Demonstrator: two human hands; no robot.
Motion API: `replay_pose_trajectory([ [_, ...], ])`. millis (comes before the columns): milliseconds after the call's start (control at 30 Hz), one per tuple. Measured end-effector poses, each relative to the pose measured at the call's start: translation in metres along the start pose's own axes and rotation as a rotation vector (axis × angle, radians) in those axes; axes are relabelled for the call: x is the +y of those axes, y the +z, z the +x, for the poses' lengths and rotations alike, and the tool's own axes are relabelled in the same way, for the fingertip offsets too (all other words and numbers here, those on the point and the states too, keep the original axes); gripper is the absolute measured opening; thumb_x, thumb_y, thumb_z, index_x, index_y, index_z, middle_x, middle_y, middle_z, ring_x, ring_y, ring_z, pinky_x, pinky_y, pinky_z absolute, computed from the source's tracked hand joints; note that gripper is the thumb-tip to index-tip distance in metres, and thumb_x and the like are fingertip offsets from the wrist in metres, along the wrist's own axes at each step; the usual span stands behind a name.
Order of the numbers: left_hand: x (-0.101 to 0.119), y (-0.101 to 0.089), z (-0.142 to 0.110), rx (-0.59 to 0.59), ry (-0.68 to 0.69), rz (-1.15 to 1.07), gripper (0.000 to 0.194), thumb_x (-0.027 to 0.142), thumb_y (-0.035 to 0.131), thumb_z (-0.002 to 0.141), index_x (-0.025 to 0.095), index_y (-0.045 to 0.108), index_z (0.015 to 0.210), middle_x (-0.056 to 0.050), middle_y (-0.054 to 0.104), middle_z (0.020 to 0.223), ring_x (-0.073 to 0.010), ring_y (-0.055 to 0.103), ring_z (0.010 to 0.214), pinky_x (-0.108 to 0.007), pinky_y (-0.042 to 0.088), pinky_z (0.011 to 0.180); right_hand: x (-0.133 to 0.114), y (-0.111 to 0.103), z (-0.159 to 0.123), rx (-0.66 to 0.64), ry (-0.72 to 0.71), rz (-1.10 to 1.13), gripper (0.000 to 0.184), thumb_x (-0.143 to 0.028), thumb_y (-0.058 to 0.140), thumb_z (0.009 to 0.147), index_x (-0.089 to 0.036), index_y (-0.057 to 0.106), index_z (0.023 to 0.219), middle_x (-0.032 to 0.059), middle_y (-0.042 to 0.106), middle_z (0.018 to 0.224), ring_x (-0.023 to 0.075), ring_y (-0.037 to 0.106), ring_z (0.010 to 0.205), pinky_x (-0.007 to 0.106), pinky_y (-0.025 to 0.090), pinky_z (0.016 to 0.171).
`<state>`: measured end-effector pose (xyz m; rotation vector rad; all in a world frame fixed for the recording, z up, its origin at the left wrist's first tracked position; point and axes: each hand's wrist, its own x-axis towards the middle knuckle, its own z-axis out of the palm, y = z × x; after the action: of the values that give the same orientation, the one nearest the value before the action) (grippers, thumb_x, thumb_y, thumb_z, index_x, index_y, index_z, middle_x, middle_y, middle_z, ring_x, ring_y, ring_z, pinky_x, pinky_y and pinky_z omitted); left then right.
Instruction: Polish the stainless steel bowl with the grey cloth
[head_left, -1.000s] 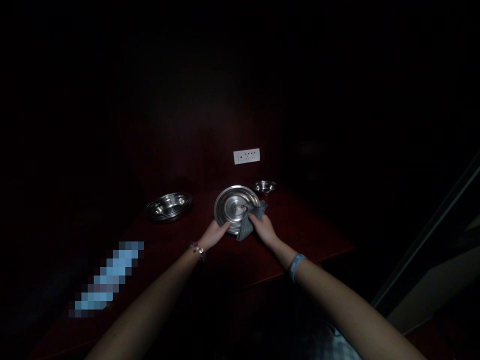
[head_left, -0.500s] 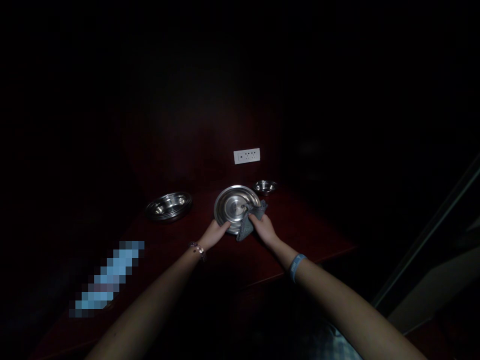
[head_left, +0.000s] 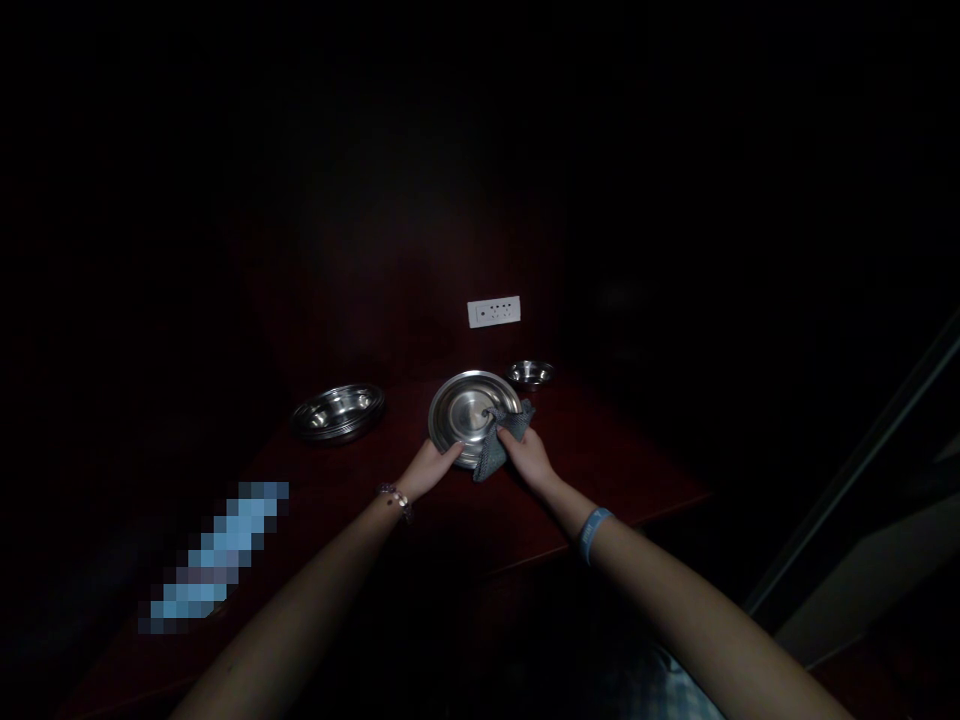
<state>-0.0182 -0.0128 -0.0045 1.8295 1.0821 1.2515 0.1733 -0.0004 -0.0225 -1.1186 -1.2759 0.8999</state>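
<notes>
Between my two hands is a round stainless steel plate [head_left: 457, 410], its shiny inside tilted toward me. My left hand [head_left: 433, 466] grips its lower left rim, thumb on top and the other fingers hidden underneath. A dark grey cloth [head_left: 491, 458] lies over the plate's lower right rim. My right hand [head_left: 529, 458] is closed on this cloth, thumb on top, pressing it against the plate. Whether the plate touches the table under it, I cannot tell.
On the dark red table [head_left: 600, 470], a stack of steel dishes [head_left: 339, 412] stands at the left and a small steel bowl [head_left: 531, 374] at the back right. A white socket panel [head_left: 493, 312] is on the wall. A blurred-out blue item [head_left: 217, 560] lies at the front left.
</notes>
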Motion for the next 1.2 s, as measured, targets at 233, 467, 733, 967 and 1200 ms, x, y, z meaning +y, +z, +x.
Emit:
replay_pose_trajectory([
  [233,0.000,0.000,-0.001,-0.006,0.008,-0.004,0.050,0.035,0.062,0.079,0.013,0.060,0.124,-0.012,0.061,0.135,-0.0269,0.054,0.128,-0.043,0.033,0.115,-0.002,0.000,0.000,-0.006,0.010,0.022,0.028,-0.040,0.060,0.077,-0.016,0.067,0.089,0.0083,0.073,0.095,0.0243,0.068,0.091,0.036,0.052,0.085],
  [467,0.002,0.002,0.002,0.040,-0.071,-0.036,0.043,0.023,0.058,0.076,0.012,0.062,0.118,-0.011,0.066,0.127,-0.0258,0.057,0.124,-0.041,0.036,0.113,-0.001,0.000,0.000,-0.009,0.008,0.012,0.027,-0.041,0.061,0.076,-0.016,0.067,0.086,0.0080,0.073,0.093,0.0248,0.068,0.090,0.037,0.053,0.084],
  [733,0.008,-0.006,0.008,0.180,-0.143,-0.080,0.044,0.017,0.057,0.074,0.013,0.060,0.117,-0.011,0.068,0.122,-0.0253,0.060,0.118,-0.042,0.038,0.110,0.001,-0.001,-0.001,-0.028,-0.027,-0.032,0.026,-0.041,0.061,0.077,-0.016,0.067,0.083,0.0070,0.073,0.089,0.0232,0.068,0.086,0.035,0.054,0.080],
  [967,0.010,-0.009,0.006,0.173,-0.081,-0.020,0.036,0.030,0.052,0.084,0.012,0.061,0.114,-0.013,0.068,0.122,-0.0259,0.060,0.118,-0.042,0.040,0.108,0.001,0.000,-0.001,-0.035,-0.031,-0.027,0.025,-0.041,0.061,0.077,-0.017,0.067,0.083,0.0063,0.073,0.089,0.0229,0.068,0.087,0.035,0.053,0.082],
  [1200,0.010,-0.004,0.003,0.130,0.060,0.010,0.064,0.038,0.057,0.085,0.017,0.034,0.141,-0.014,0.047,0.146,-0.0232,0.044,0.136,-0.038,0.028,0.117,-0.002,0.001,0.000,-0.010,-0.007,0.066,0.029,-0.042,0.062,0.076,-0.016,0.068,0.086,0.0080,0.074,0.095,0.0234,0.068,0.090,0.036,0.053,0.085],
])
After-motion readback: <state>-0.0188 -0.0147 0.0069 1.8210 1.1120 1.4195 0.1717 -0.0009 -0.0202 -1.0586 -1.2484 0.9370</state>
